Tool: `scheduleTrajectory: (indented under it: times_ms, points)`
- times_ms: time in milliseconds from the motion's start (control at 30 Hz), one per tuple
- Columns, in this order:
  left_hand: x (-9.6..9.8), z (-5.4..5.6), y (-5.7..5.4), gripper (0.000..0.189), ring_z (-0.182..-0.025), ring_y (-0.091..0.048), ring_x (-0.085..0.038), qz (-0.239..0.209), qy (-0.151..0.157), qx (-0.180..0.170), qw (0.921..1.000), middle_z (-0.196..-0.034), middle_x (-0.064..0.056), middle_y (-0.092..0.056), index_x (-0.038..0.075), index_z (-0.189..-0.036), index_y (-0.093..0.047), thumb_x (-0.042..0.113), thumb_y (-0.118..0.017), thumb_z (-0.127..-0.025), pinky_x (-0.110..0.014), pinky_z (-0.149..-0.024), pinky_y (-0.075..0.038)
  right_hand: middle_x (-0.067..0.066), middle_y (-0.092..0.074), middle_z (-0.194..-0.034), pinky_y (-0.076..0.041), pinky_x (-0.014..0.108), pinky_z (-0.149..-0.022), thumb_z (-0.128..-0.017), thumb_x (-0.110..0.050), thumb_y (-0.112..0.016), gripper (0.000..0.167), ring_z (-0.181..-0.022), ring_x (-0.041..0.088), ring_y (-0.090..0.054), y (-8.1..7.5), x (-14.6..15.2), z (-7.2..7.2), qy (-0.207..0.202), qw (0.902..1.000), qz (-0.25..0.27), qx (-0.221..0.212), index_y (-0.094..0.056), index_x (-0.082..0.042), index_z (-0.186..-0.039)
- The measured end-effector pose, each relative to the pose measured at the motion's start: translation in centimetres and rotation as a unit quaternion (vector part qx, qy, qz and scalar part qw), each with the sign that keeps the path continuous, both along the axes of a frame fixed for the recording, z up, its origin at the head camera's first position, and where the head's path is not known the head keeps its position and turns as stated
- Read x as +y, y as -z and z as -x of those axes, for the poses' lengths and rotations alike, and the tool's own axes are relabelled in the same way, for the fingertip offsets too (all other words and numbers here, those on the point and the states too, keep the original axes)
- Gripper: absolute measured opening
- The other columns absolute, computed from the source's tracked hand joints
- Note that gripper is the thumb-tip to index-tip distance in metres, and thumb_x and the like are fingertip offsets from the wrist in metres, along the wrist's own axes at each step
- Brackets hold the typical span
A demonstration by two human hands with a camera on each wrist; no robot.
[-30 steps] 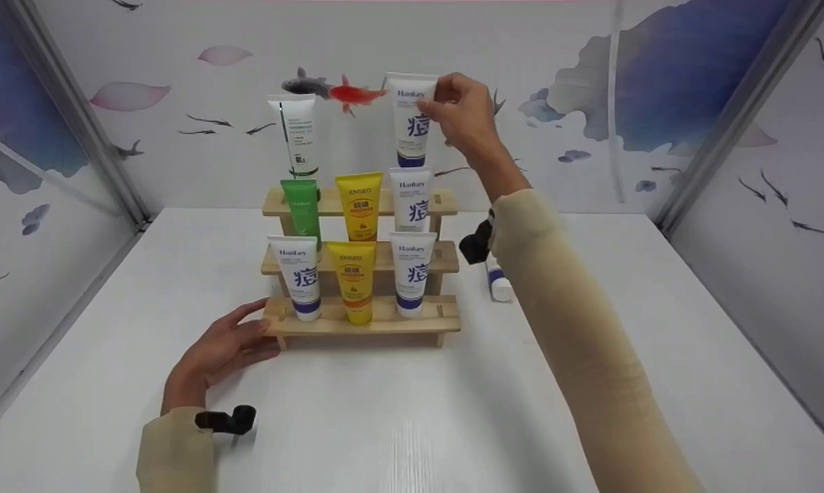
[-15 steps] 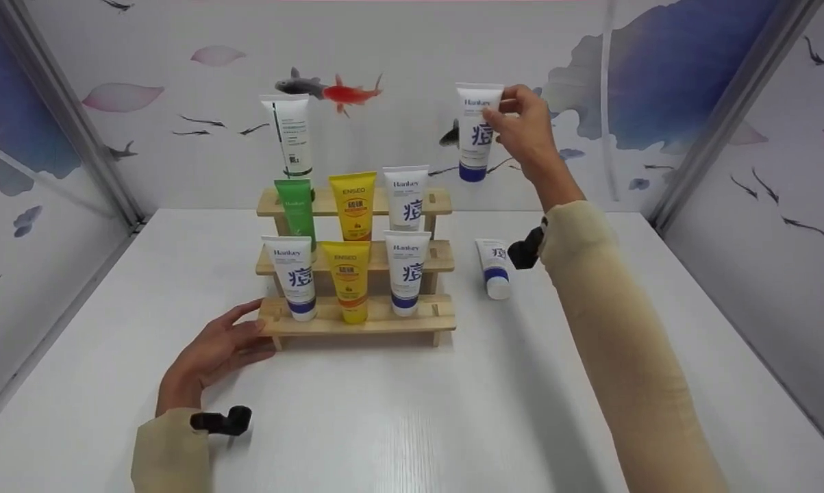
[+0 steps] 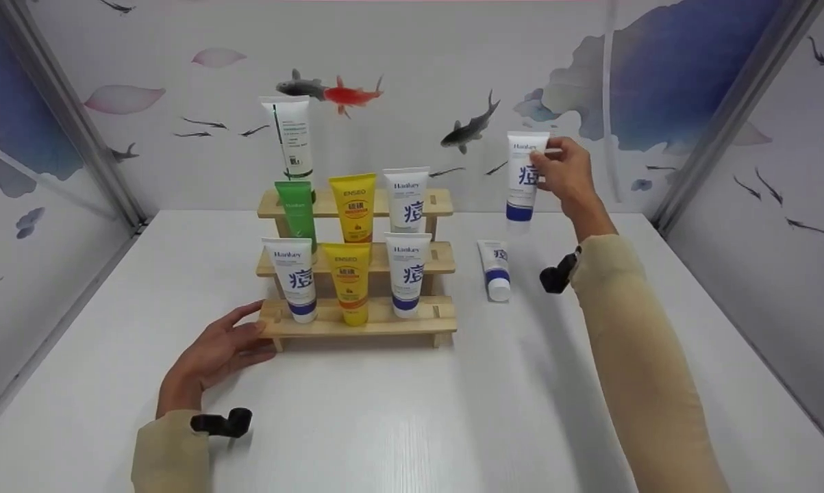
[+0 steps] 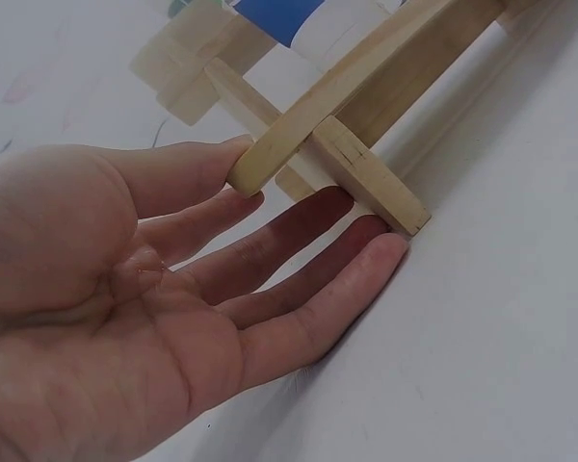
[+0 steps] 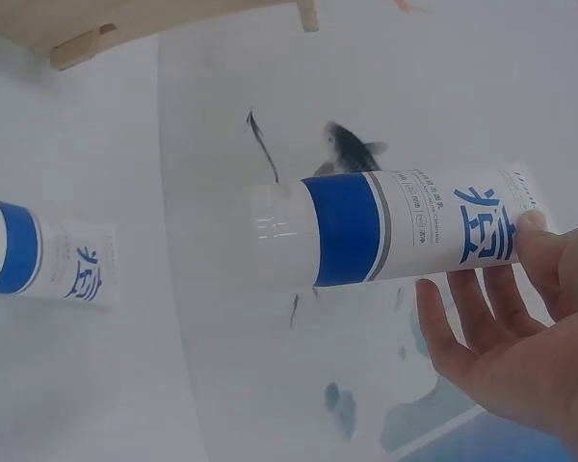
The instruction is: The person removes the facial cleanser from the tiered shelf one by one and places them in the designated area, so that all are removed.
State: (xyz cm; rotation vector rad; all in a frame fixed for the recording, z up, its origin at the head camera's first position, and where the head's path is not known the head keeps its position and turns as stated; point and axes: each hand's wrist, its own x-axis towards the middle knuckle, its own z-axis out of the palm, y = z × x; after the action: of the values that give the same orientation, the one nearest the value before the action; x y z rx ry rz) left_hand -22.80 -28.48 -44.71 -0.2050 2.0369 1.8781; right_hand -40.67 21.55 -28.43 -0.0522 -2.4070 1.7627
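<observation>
My right hand [image 3: 568, 172] pinches a white cream tube with a blue band [image 3: 520, 188] near its flat top end, thumb in front and fingers behind. It hangs upright in the air, right of the stand; the right wrist view shows the same tube [image 5: 347, 229] with its white cap. At the lowest tier's left end, my left hand [image 3: 223, 346] holds the three-tier wooden stand [image 3: 391, 325]. In the left wrist view the thumb presses the plank end [image 4: 270, 159] from above, with the other fingers below and against the leg.
White-and-blue tubes [image 3: 406, 274], yellow tubes [image 3: 350, 284] and a green tube [image 3: 296, 212] stand on the lower tiers. A white-and-green tube [image 3: 292, 140] stands on the top tier's left. Another white-and-blue tube [image 3: 495, 267] lies on the table right of the stand.
My right hand has lifted the white tube off the top tier's right side, carried it right, and lowered it somewhat. My left hand stays at the stand.
</observation>
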Motion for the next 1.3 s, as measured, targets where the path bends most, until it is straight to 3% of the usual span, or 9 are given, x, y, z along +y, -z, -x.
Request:
scheduleTrajectory:
  times_ms: [267, 500, 800, 967, 1300]
  points:
    - [0.2, 0.0, 0.1, 0.069, -0.136, -0.051, -0.032, -0.008, 0.001, -0.001, 1.0000, -0.162, -0.025, -0.028, 0.020, -0.163, -0.012, 0.026, -0.050, -0.106, -0.040, -0.110, -0.050, 0.019, -0.052, -0.143, -0.052, 0.041, -0.109, -0.106, -0.024, -0.050, 0.047, -0.125, 0.029, -0.058, 5.8, 3.1, 0.1, 0.007, 0.9988, -0.011, -0.046, -0.041, -0.007, -0.149]
    - [-0.1, -0.1, 0.0, 0.073, -0.134, -0.053, -0.031, 0.000, 0.000, -0.004, 1.0000, -0.161, -0.026, -0.028, 0.021, -0.163, -0.012, 0.032, -0.054, -0.104, -0.040, -0.109, -0.051, 0.020, -0.052, -0.145, -0.051, 0.041, -0.110, -0.105, -0.026, -0.052, 0.052, -0.125, 0.030, -0.059, 9.2, 4.3, 0.3, 0.013, 0.9964, -0.008, -0.083, -0.039, -0.009, -0.152]
    - [-0.2, -0.2, 0.1, 0.069, -0.128, -0.057, -0.025, -0.013, -0.006, -0.003, 0.9999, -0.161, -0.026, -0.029, 0.019, -0.162, -0.013, 0.024, -0.051, -0.106, -0.039, -0.108, -0.052, 0.017, -0.058, -0.140, -0.055, 0.030, -0.101, -0.101, -0.034, -0.059, 0.056, -0.106, 0.017, -0.063, 11.9, 4.4, 0.9, 0.042, 0.9895, -0.019, -0.137, -0.043, -0.009, -0.148]
    - [-0.1, -0.1, 0.0, 0.068, -0.129, -0.056, -0.027, -0.015, -0.005, 0.000, 0.9999, -0.161, -0.027, -0.029, 0.019, -0.162, -0.013, 0.024, -0.051, -0.106, -0.039, -0.109, -0.052, 0.015, -0.057, -0.142, -0.054, 0.024, -0.091, -0.101, -0.034, -0.059, 0.053, -0.107, 0.016, -0.059, 13.1, 4.5, 1.3, 0.068, 0.9848, -0.023, -0.158, -0.046, -0.010, -0.147]
    - [-0.2, -0.1, -0.1, 0.069, -0.132, -0.054, -0.028, -0.011, -0.005, -0.005, 0.9999, -0.162, -0.023, -0.029, 0.022, -0.162, -0.014, 0.029, -0.052, -0.105, -0.038, -0.108, -0.052, 0.013, -0.051, -0.150, -0.049, 0.032, -0.111, -0.103, -0.034, -0.054, 0.055, -0.126, 0.023, -0.056, 14.5, 4.4, 1.4, 0.097, 0.9773, 0.025, -0.187, -0.042, -0.012, -0.151]
